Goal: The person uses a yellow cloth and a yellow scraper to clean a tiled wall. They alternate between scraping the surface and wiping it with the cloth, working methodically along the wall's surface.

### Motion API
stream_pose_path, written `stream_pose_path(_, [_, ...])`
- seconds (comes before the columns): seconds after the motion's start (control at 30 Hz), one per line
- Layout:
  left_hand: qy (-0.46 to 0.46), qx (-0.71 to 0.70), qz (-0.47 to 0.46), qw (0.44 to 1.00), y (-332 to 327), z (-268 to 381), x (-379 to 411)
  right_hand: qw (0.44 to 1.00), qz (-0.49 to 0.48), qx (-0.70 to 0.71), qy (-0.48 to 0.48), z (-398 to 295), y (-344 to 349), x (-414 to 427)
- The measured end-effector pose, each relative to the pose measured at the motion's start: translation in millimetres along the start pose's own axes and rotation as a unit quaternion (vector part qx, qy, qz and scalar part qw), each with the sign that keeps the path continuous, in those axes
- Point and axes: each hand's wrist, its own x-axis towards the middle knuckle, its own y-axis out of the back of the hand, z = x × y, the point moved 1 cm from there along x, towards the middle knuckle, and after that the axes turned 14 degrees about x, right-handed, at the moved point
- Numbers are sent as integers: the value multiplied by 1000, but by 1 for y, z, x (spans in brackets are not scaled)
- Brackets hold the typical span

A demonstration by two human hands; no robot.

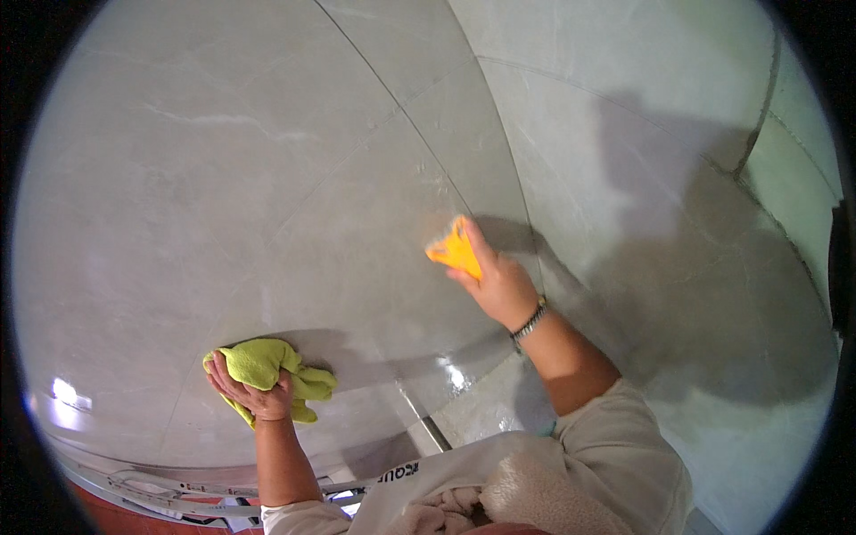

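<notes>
My right hand [501, 284] grips a yellow-orange plastic scraper [456, 251]; its front edge is blurred and meets or nearly meets the grey marble-look tile wall [200, 200]. Close by the scraper, a thin dark joint [408, 110] runs up between the tiles. Lower and to the left, my left hand [251, 398] clasps a bunched lime-green cloth [264, 361] close to the same wall. Folds of the cloth hang out past the thumb side, and the palm is hidden.
On the right, an adjoining tiled wall [568, 134] meets this one at a corner and carries my shadow. A metal tube [431, 428] protrudes near my chest. At lower left are pale metal rails [167, 498], possibly a ladder, above a red surface [107, 505].
</notes>
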Motion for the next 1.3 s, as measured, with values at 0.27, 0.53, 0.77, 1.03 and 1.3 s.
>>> stream_pose_path(0.27, [6, -2, 0, 1000, 1, 0, -1, 993, -69, -17, -98, 10, 1, -17])
stream_pose_path(0.53, [9, -15, -1, 1000, 2, 1, 2, 998, -35, -10, -42, 3, 5, -3])
stream_pose_path(0.77, [-11, -19, 44, 999, 0, 0, 2, 995, -62, -18, -74, -18, 11, 26])
stream_pose_path(1.03, [9, -5, 8, 1000, 1, 2, -1, 997, -37, -31, -64, 1, 10, 7])
stream_pose_path(1.3, [-21, -19, 37, 999, 1, 5, 8, 999, -19, -18, -30, -7, 6, 16])
